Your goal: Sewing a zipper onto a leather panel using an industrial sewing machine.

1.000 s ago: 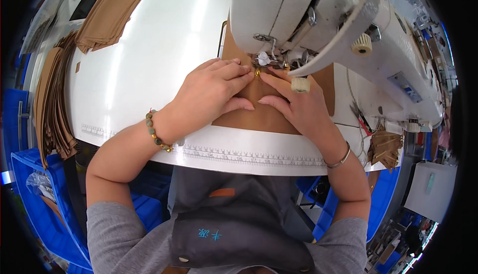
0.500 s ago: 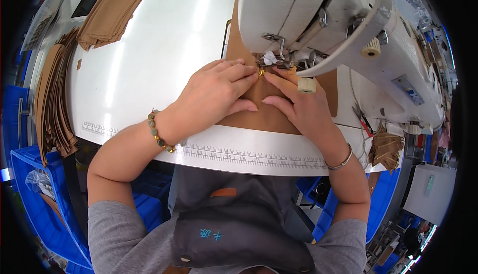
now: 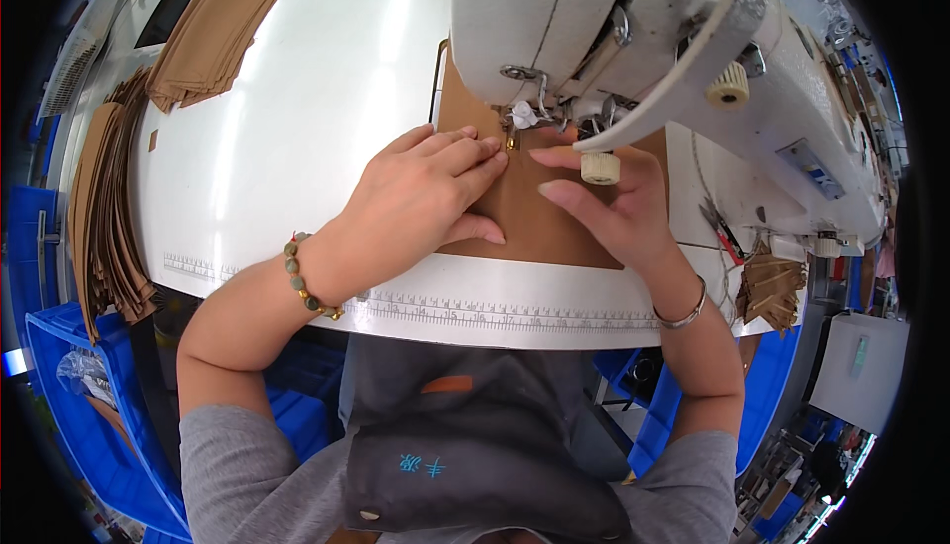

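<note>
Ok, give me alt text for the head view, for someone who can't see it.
Two bare hands, the left hand and the right hand, press a brown fabric piece flat under the needle of a white sewing machine on a white table. Stacks of brown pieces lie at the table's far left, with blue bins below.

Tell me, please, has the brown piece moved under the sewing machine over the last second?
Yes. The brown piece has fed away from the person, further under the sewing machine; more of it shows beyond the needle, judged against the table's ruler strip.
</note>
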The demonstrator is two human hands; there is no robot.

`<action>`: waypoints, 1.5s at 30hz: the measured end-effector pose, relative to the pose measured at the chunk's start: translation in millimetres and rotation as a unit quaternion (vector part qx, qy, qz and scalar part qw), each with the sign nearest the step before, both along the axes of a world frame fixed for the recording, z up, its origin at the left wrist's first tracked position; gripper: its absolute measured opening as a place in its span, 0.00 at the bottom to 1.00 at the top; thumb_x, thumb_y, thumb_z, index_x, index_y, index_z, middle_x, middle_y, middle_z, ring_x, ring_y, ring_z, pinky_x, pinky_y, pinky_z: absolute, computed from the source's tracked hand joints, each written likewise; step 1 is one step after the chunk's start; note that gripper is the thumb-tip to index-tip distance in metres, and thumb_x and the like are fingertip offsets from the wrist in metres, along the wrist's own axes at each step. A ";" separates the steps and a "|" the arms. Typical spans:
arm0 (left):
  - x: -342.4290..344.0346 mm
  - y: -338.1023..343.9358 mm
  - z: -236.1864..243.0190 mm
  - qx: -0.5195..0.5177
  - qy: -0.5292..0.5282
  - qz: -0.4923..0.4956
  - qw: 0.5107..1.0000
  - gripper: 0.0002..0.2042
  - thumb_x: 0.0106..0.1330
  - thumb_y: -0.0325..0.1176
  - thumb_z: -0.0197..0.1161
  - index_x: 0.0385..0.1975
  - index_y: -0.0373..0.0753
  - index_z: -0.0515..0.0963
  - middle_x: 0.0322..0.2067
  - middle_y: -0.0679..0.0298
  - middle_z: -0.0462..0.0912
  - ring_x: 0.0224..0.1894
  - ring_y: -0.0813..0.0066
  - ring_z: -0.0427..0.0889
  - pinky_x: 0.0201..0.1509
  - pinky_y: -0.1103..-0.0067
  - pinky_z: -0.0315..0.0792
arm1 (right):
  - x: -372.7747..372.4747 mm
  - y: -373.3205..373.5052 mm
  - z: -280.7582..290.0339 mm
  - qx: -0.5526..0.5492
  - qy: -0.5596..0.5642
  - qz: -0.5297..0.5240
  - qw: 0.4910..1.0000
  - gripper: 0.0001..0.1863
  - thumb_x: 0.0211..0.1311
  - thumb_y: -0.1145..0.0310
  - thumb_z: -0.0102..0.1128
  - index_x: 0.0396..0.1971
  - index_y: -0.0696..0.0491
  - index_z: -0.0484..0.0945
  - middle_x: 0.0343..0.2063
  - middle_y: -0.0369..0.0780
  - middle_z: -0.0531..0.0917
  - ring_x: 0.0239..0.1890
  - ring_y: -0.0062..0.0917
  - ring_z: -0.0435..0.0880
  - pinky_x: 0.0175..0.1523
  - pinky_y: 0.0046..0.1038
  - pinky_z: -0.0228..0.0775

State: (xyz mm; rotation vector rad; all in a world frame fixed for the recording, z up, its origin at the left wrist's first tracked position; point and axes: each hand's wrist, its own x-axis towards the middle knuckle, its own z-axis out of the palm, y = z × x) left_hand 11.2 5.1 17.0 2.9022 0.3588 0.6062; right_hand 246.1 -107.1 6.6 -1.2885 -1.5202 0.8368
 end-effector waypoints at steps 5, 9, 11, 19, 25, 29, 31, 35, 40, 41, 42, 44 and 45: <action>-0.6 -2.3 -2.2 0.011 -0.006 0.000 1.000 0.32 0.53 0.53 0.73 0.53 0.35 0.85 0.49 0.61 0.87 0.48 0.61 0.86 0.59 0.69 0.78 | -24.9 -3.4 -8.1 0.144 -0.410 -0.070 0.898 0.26 0.58 0.54 0.74 0.53 0.52 0.86 0.52 0.40 0.87 0.49 0.37 0.85 0.67 0.43 0.70; -0.3 -2.4 -2.8 0.013 -0.020 0.000 1.000 0.31 0.52 0.52 0.74 0.52 0.35 0.85 0.49 0.61 0.87 0.47 0.62 0.86 0.58 0.69 0.79 | -27.0 -5.5 -7.3 0.129 -0.410 -0.064 0.901 0.29 0.56 0.53 0.74 0.56 0.51 0.84 0.57 0.41 0.86 0.52 0.36 0.84 0.72 0.45 0.66; -0.5 -2.3 -2.1 0.006 -0.017 0.000 1.000 0.31 0.52 0.51 0.74 0.52 0.35 0.85 0.49 0.61 0.87 0.47 0.62 0.86 0.57 0.70 0.79 | -27.7 -6.1 -5.6 0.123 -0.434 -0.066 0.890 0.29 0.55 0.53 0.75 0.55 0.52 0.84 0.56 0.40 0.86 0.52 0.36 0.85 0.71 0.45 0.66; -0.3 -2.2 -1.3 0.002 -0.015 0.001 1.000 0.30 0.52 0.51 0.74 0.51 0.35 0.86 0.49 0.61 0.87 0.47 0.63 0.85 0.57 0.71 0.79 | -31.2 -7.8 -4.3 0.127 -0.446 -0.072 0.883 0.29 0.53 0.55 0.76 0.54 0.51 0.85 0.55 0.38 0.87 0.48 0.33 0.86 0.71 0.44 0.67; 1.8 1.2 -4.2 0.004 -0.016 0.006 1.000 0.30 0.52 0.52 0.74 0.51 0.36 0.86 0.50 0.62 0.87 0.49 0.63 0.86 0.58 0.70 0.79 | -29.1 -6.7 -4.6 0.126 -0.449 -0.069 0.882 0.29 0.55 0.55 0.75 0.55 0.51 0.84 0.56 0.37 0.86 0.49 0.33 0.85 0.71 0.44 0.67; 4.8 6.3 -6.1 0.013 -0.022 0.006 1.000 0.31 0.53 0.52 0.74 0.52 0.37 0.86 0.50 0.62 0.87 0.49 0.62 0.86 0.57 0.70 0.79 | -27.4 -3.5 -6.5 0.133 -0.455 -0.075 0.877 0.29 0.57 0.55 0.74 0.57 0.52 0.83 0.57 0.38 0.86 0.52 0.34 0.83 0.71 0.46 0.67; 5.4 8.4 -6.4 0.016 -0.025 0.008 1.000 0.31 0.53 0.52 0.73 0.52 0.36 0.86 0.50 0.62 0.87 0.49 0.62 0.86 0.57 0.70 0.79 | -26.1 -1.8 -7.7 0.133 -0.457 -0.078 0.876 0.29 0.57 0.56 0.74 0.58 0.52 0.83 0.56 0.38 0.86 0.52 0.35 0.83 0.71 0.46 0.67; 6.8 11.1 -7.1 -0.023 0.021 0.027 0.999 0.29 0.59 0.53 0.70 0.56 0.38 0.84 0.55 0.62 0.85 0.59 0.63 0.83 0.65 0.67 0.75 | -24.0 0.4 -8.9 0.140 -0.451 -0.084 0.878 0.29 0.58 0.57 0.73 0.60 0.52 0.82 0.50 0.39 0.88 0.52 0.36 0.83 0.70 0.47 0.67; 7.0 10.6 -7.9 -0.016 0.026 0.032 0.999 0.29 0.61 0.53 0.69 0.57 0.38 0.84 0.55 0.63 0.85 0.61 0.64 0.82 0.66 0.66 0.74 | -23.0 2.0 -9.4 0.132 -0.450 -0.085 0.879 0.29 0.59 0.57 0.73 0.60 0.52 0.82 0.46 0.40 0.88 0.54 0.37 0.83 0.70 0.47 0.67; 6.8 9.9 -8.1 -0.013 0.023 0.031 0.999 0.29 0.61 0.53 0.68 0.57 0.38 0.84 0.55 0.63 0.84 0.61 0.64 0.82 0.66 0.66 0.74 | -23.2 1.9 -9.6 0.135 -0.450 -0.084 0.878 0.29 0.59 0.57 0.72 0.60 0.52 0.82 0.45 0.41 0.87 0.54 0.37 0.83 0.70 0.47 0.67; 6.5 9.4 -8.2 -0.013 0.024 0.030 0.999 0.28 0.62 0.52 0.68 0.57 0.39 0.84 0.56 0.63 0.84 0.60 0.65 0.82 0.66 0.66 0.74 | -23.4 1.8 -9.9 0.135 -0.450 -0.084 0.879 0.29 0.59 0.57 0.72 0.60 0.52 0.82 0.45 0.41 0.87 0.54 0.37 0.83 0.70 0.47 0.67; 6.0 8.6 -8.2 -0.004 0.021 0.032 0.999 0.28 0.62 0.52 0.68 0.56 0.39 0.84 0.55 0.63 0.84 0.60 0.65 0.82 0.66 0.67 0.74 | -23.8 1.1 -10.3 0.141 -0.449 -0.087 0.878 0.28 0.60 0.57 0.72 0.59 0.52 0.82 0.44 0.40 0.87 0.54 0.37 0.83 0.70 0.46 0.67; 6.0 8.1 -8.3 0.000 0.023 0.033 0.999 0.28 0.62 0.52 0.68 0.56 0.39 0.84 0.55 0.63 0.84 0.60 0.65 0.82 0.66 0.67 0.74 | -23.9 0.5 -10.5 0.139 -0.449 -0.088 0.879 0.28 0.60 0.57 0.72 0.59 0.52 0.82 0.44 0.40 0.87 0.54 0.37 0.83 0.70 0.46 0.67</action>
